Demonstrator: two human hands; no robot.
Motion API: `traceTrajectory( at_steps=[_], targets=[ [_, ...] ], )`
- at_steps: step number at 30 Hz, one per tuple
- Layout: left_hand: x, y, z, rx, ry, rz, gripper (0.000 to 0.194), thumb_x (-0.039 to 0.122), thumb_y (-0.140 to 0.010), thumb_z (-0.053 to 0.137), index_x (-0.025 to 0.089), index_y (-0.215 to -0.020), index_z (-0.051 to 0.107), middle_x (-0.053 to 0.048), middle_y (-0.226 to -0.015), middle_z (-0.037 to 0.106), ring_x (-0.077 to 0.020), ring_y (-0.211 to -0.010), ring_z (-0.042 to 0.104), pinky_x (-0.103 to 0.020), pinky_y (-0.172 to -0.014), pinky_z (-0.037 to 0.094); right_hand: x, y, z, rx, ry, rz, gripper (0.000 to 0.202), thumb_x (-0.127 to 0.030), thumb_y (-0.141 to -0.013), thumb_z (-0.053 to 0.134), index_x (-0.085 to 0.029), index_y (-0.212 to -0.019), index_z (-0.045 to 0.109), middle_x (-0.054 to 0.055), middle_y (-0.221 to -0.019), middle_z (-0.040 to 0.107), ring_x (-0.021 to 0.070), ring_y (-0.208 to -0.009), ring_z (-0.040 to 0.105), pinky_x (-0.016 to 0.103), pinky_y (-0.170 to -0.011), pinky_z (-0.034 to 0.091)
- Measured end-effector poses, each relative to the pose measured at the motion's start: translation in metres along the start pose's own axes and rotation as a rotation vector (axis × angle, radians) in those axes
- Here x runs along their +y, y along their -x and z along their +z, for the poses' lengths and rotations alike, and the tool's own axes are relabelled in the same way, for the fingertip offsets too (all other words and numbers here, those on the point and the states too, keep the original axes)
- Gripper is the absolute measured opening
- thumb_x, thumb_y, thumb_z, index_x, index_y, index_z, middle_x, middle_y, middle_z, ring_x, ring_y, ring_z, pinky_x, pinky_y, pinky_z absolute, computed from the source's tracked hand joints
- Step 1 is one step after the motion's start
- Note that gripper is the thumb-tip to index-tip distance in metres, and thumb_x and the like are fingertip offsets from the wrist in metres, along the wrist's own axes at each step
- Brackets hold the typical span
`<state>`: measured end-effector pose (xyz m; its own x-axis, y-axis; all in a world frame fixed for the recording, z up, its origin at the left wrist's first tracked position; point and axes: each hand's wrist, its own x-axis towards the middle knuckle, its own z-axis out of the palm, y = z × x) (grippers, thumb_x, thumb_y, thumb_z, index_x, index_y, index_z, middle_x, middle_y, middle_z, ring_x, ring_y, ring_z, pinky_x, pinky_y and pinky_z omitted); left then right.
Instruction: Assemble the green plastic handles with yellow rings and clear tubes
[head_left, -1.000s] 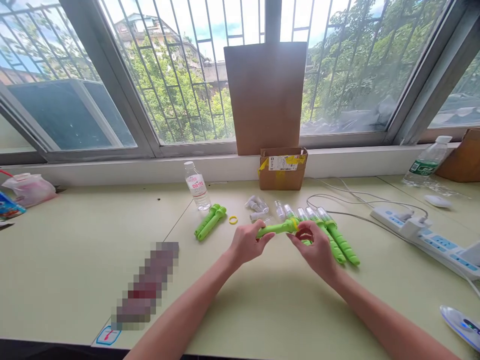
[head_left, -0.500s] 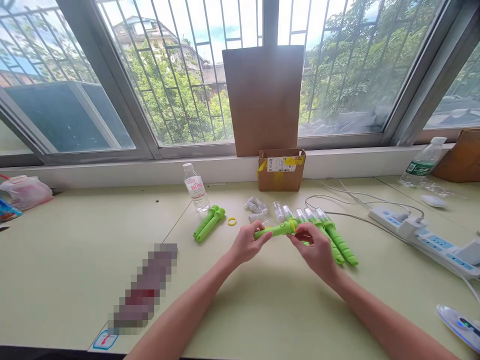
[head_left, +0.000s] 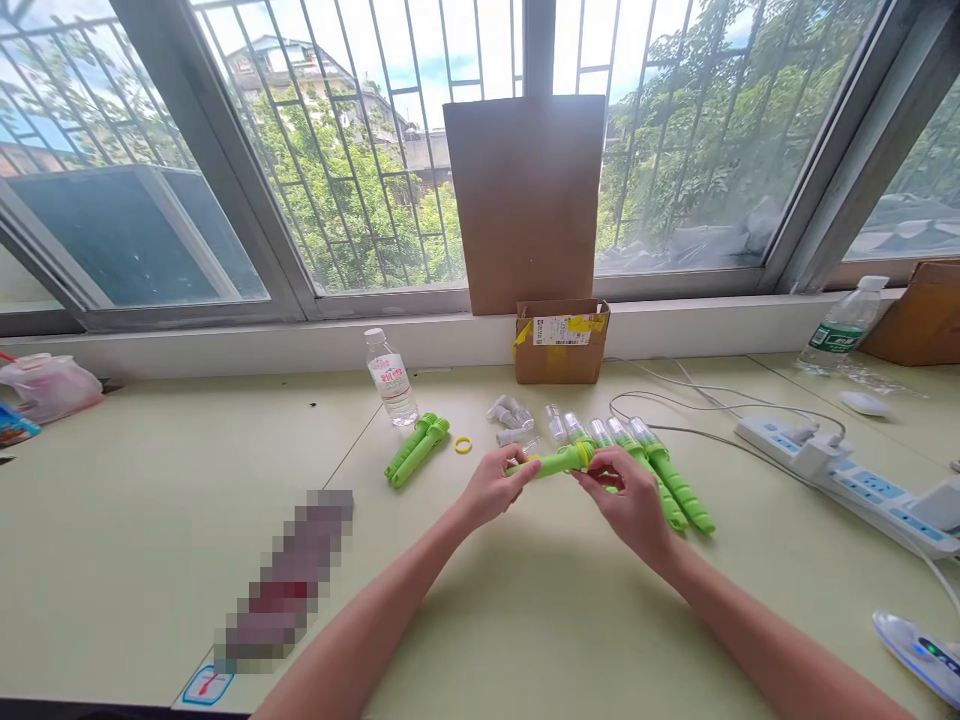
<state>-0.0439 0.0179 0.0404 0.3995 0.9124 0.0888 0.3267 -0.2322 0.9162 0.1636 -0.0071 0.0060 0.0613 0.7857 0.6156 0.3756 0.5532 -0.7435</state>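
Observation:
My left hand (head_left: 491,487) grips the plain end of a green plastic stick (head_left: 555,463), which lies almost level just above the table. A yellow ring (head_left: 585,455) sits around its wider end. There my right hand (head_left: 626,490) pinches the stick, with fingertips at the ring; the very tip is hidden behind the fingers. Several green sticks with clear tips (head_left: 679,490) lie beside and behind my right hand. Two more green sticks (head_left: 418,450) lie together to the left, near a loose yellow ring (head_left: 463,445). Small clear plastic pieces (head_left: 511,412) are scattered beyond my hands.
A water bottle (head_left: 391,380) stands behind the left pair of sticks. An open cardboard box (head_left: 559,360) is against the sill. On the right are a power strip (head_left: 847,485) with cables, another bottle (head_left: 840,325) and a white device (head_left: 919,650). A blurred-out object (head_left: 292,580) lies front left.
Both hands stay on the same green stick, with only a slight shift of the stick between the fingers. The loose pieces on the table keep their places.

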Motion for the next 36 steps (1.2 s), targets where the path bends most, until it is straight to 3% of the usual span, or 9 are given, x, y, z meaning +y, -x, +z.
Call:
traceTrajectory(
  at_steps=[3,7,12,19,29,33,36],
  targets=[
    [-0.007,0.0,0.0,0.064,-0.26,0.129,0.035,0.054,-0.088,0.046,0.02,-0.079,0.048,0.008,-0.045,0.043,-0.009,-0.037,0.04,-0.021,-0.04,0.03,0.001,0.0,0.0,0.004,-0.011,0.001,0.022,-0.04,-0.083,0.064,-0.021,-0.077,0.056,0.004,-0.083,0.059,0.0172,-0.07,0.062,0.034,-0.064,0.062],
    [-0.02,-0.002,-0.002,0.266,-0.773,0.529,0.033,0.051,-0.082,0.058,0.019,-0.092,0.053,0.002,-0.062,0.058,-0.0126,-0.049,0.052,-0.023,-0.047,0.033,0.003,-0.001,0.001,-0.002,-0.053,0.064,0.026,-0.043,-0.08,0.067,-0.02,-0.074,0.056,0.003,-0.076,0.059,0.0177,-0.064,0.062,0.034,-0.06,0.059],
    [-0.022,-0.003,-0.006,0.411,-1.008,0.803,0.022,0.038,-0.09,0.051,0.019,-0.079,0.051,0.0,-0.062,0.057,-0.0116,-0.052,0.053,-0.023,-0.05,0.032,0.006,-0.001,0.002,0.012,-0.118,0.157,0.03,-0.047,-0.076,0.07,-0.02,-0.081,0.058,0.003,-0.072,0.062,0.0192,-0.061,0.065,0.034,-0.057,0.059],
    [-0.018,-0.001,-0.004,0.465,-1.055,0.834,0.029,0.044,-0.089,0.052,0.018,-0.074,0.052,0.001,-0.057,0.055,-0.0121,-0.05,0.051,-0.026,-0.049,0.029,0.008,-0.001,0.002,-0.048,-0.025,0.112,0.038,-0.048,-0.074,0.072,-0.021,-0.092,0.053,0.003,-0.079,0.061,0.0166,-0.061,0.061,0.032,-0.055,0.058],
    [-0.018,-0.001,-0.003,0.471,-0.989,0.805,0.03,0.044,-0.087,0.054,0.018,-0.072,0.051,0.0,-0.057,0.057,-0.0119,-0.049,0.051,-0.024,-0.048,0.03,0.004,0.0,0.002,-0.022,-0.049,0.133,0.029,-0.044,-0.078,0.069,-0.02,-0.081,0.054,0.003,-0.075,0.06,0.0177,-0.062,0.061,0.034,-0.058,0.058],
    [-0.016,-0.001,-0.006,0.442,-1.021,0.842,0.027,0.045,-0.087,0.054,0.018,-0.083,0.054,0.0,-0.063,0.059,-0.0122,-0.052,0.053,-0.024,-0.05,0.032,0.005,0.001,0.004,-0.011,-0.091,0.146,0.026,-0.041,-0.077,0.07,-0.02,-0.079,0.054,0.002,-0.073,0.058,0.0169,-0.061,0.06,0.033,-0.057,0.057],
    [-0.017,-0.002,-0.007,0.399,-1.057,0.899,0.018,0.036,-0.09,0.054,0.018,-0.088,0.053,-0.001,-0.068,0.06,-0.0119,-0.055,0.054,-0.024,-0.051,0.031,0.006,0.001,0.004,-0.014,-0.125,0.182,0.027,-0.04,-0.076,0.072,-0.02,-0.079,0.055,0.001,-0.07,0.057,0.0164,-0.059,0.059,0.032,-0.056,0.057]
  ],
)
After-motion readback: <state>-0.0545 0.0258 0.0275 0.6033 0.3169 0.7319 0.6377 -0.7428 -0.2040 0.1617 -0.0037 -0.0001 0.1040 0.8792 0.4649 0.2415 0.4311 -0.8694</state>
